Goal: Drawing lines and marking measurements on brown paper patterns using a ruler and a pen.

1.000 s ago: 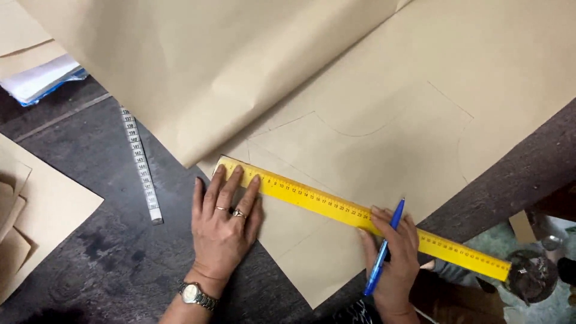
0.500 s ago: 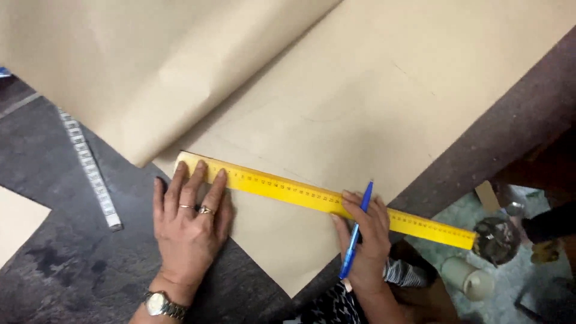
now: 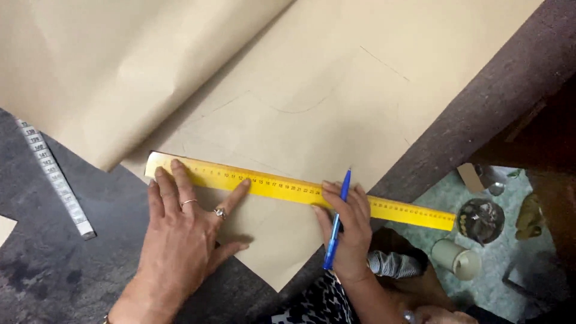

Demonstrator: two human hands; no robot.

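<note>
Left hand (image 3: 183,237) spread flat, fingers (image 3: 180,180) pressing yellow ruler (image 3: 288,187) onto brown paper (image 3: 312,120); right hand (image 3: 348,231) closed around blue pen (image 3: 336,225), fingertips (image 3: 329,189) on ruler's lower edge; tape measure (image 3: 57,180) well left.

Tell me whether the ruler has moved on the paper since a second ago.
Cannot tell: the camera shifted. The ruler lies near the paper's lower corner as before.
</note>
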